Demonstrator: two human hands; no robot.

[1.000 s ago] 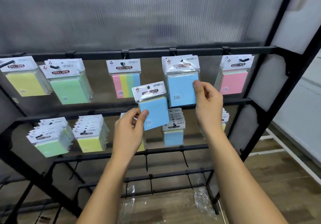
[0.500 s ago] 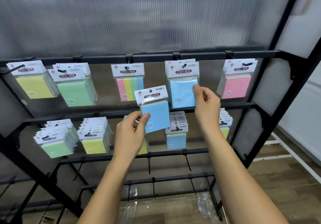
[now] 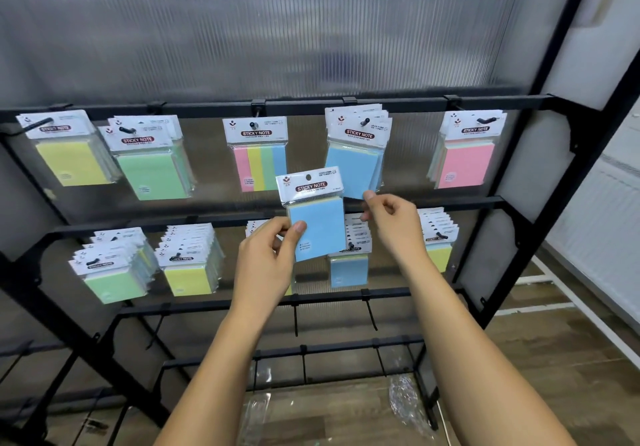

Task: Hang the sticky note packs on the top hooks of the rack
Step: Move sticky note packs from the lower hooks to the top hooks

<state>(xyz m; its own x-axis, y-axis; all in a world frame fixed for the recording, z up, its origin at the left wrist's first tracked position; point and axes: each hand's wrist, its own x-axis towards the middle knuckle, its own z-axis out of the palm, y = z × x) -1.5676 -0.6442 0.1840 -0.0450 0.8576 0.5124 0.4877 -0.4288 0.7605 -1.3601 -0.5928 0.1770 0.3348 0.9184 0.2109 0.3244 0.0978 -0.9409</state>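
My left hand (image 3: 266,258) pinches a blue sticky note pack (image 3: 317,227) by its lower left corner and holds it upright in front of the rack, below the top rail (image 3: 207,108). My right hand (image 3: 391,220) sits loosely curled just under the blue packs (image 3: 356,165) that hang on a top hook; its index fingertip is at their lower corner, and it grips nothing. Other top hooks carry yellow packs (image 3: 69,161), green packs (image 3: 152,172), a striped pack (image 3: 259,167) and pink packs (image 3: 464,165).
The second rail holds thicker rows of green packs (image 3: 110,272), yellow packs (image 3: 188,272), blue packs (image 3: 348,269) and yellow packs (image 3: 440,255). Bare hooks (image 3: 369,310) hang from the lower rails. A ribbed translucent panel backs the rack. Crumpled plastic wrap (image 3: 405,397) lies on the wooden floor.
My right hand has slid down off the face of the hanging blue pack and let go, now curled at its lower corner. My left hand still holds the loose blue pack, roughly in place.
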